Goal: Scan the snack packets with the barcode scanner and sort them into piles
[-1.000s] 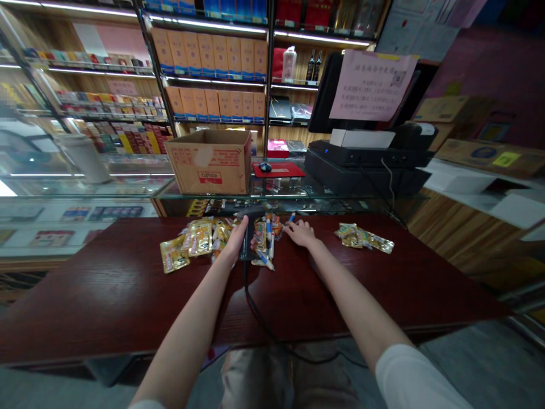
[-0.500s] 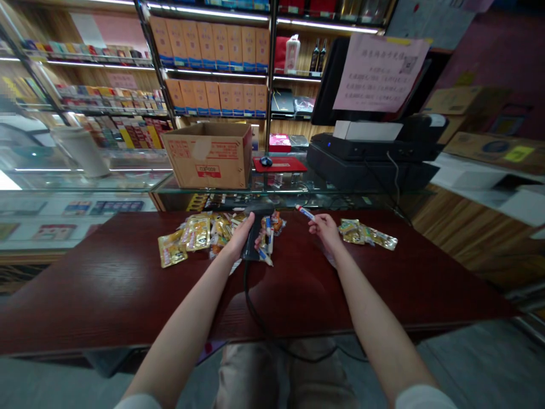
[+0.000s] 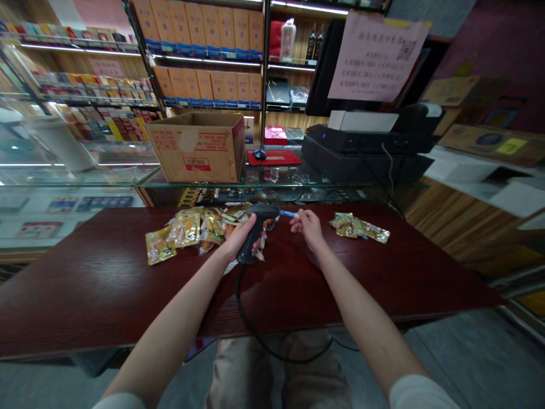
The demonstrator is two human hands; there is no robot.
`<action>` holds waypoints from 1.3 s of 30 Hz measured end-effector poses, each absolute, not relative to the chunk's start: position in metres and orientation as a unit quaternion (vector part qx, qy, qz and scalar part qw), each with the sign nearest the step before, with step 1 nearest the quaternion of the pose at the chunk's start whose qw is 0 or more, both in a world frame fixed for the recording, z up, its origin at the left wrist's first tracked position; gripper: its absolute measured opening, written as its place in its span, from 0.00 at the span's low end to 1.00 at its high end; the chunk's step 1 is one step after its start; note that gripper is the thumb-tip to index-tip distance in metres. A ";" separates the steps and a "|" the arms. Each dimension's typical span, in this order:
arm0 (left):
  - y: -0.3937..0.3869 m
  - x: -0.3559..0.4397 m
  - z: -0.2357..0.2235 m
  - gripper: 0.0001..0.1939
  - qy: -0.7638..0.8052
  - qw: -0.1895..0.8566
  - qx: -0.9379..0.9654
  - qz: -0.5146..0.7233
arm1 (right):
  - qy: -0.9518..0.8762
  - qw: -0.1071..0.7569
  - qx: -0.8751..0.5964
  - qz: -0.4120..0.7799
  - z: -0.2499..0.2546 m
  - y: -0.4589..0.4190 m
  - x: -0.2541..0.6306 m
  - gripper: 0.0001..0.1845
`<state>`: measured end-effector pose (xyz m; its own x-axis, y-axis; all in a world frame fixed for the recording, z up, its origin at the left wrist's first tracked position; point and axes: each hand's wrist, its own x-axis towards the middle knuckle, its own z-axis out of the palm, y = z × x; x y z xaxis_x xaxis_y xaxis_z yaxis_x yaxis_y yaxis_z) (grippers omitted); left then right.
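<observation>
My left hand [image 3: 239, 237] is wrapped round the handle of a black corded barcode scanner [image 3: 256, 223], lifted off the dark red table [image 3: 106, 284] and tilted toward the right. My right hand [image 3: 307, 227] pinches a small stick-shaped snack [image 3: 289, 214] with a blue and red end, held just in front of the scanner's head. A heap of gold and orange snack packets [image 3: 187, 230] lies left of the scanner. A smaller group of gold packets [image 3: 360, 227] lies to the right of my right hand.
Behind the table runs a glass counter [image 3: 128, 176] with a cardboard box [image 3: 198, 146], a mouse on a red pad [image 3: 272, 156] and a black till with a screen [image 3: 361, 153]. Shelves of boxed goods fill the back wall. The scanner's cable [image 3: 255, 335] loops off the table's near edge.
My right hand picked a stick snack from the pile, lifted it, then brought it left to the scanner's head. My left hand raised and tilted the scanner.
</observation>
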<state>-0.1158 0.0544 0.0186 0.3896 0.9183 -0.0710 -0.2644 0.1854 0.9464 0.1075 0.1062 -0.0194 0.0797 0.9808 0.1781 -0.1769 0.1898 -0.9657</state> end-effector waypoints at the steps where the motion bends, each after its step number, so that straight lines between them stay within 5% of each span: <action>1: 0.055 -0.116 0.018 0.31 0.346 0.687 0.469 0.434 | -0.476 0.604 -0.419 0.484 -0.019 0.106 0.107 0.29; 19: 0.059 -0.118 0.013 0.29 0.351 0.677 0.471 0.444 | -0.633 0.632 -0.389 0.222 -0.016 0.107 0.113 0.08; 39: 0.050 -0.108 0.013 0.31 0.345 0.665 0.529 0.398 | -0.599 0.597 -0.443 0.298 -0.009 0.099 0.103 0.11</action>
<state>-0.1081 0.0502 0.0127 0.4444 0.8950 -0.0383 -0.1646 0.1236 0.9786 0.1032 0.0991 -0.0093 0.1055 0.8860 0.4516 0.1744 0.4306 -0.8855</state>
